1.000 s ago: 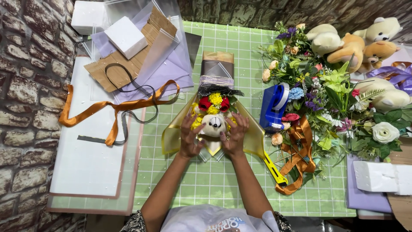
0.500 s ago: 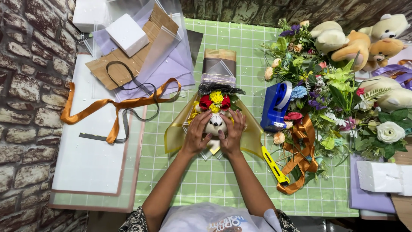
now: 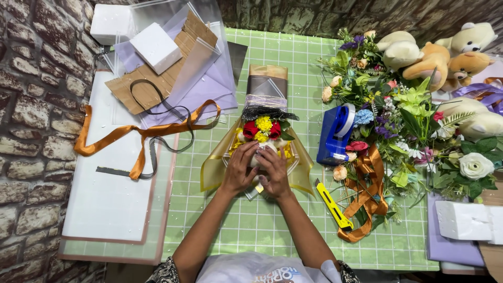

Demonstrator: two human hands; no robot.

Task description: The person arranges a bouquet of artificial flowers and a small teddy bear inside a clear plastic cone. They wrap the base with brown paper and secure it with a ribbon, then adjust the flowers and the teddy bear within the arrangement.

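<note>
Left hand (image 3: 239,169) and right hand (image 3: 273,172) clasp the small bouquet (image 3: 262,131), hiding its lower half and wrapping.

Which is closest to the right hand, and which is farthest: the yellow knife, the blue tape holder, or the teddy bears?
From the right hand:
1. Yellow knife, just to its right on the green mat.
2. Blue tape holder, farther right and up.
3. Teddy bears, far top right corner.
</note>
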